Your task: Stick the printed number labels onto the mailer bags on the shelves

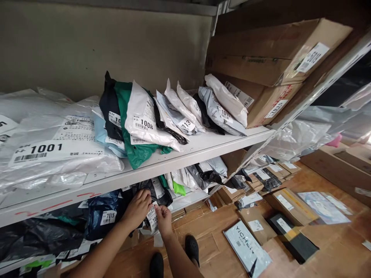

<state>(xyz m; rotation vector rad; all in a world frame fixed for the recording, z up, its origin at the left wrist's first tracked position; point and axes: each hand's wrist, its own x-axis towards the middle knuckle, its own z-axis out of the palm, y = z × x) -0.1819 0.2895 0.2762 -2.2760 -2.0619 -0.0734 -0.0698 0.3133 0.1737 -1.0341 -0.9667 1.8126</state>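
My right hand (164, 221) pinches the edge of a strip of white number stickers (152, 218) with black print and barcodes. Close beside it, my left hand (139, 208) has its fingers curled at the upper end of the strip, in front of a black plastic parcel (165, 197) on the lower shelf. What lies under the left fingers is hidden. A dark blue parcel (100, 212) labelled 7015 rests left of my left wrist.
On the upper shelf (199, 144) lie a large white parcel (75, 150) marked 1001, a white bag (142, 116) marked 1008, several other bags and stacked cardboard boxes (261, 61). Boxes and a YICHEN parcel (246, 247) cover part of the wooden floor, near my dark shoes (191, 249).
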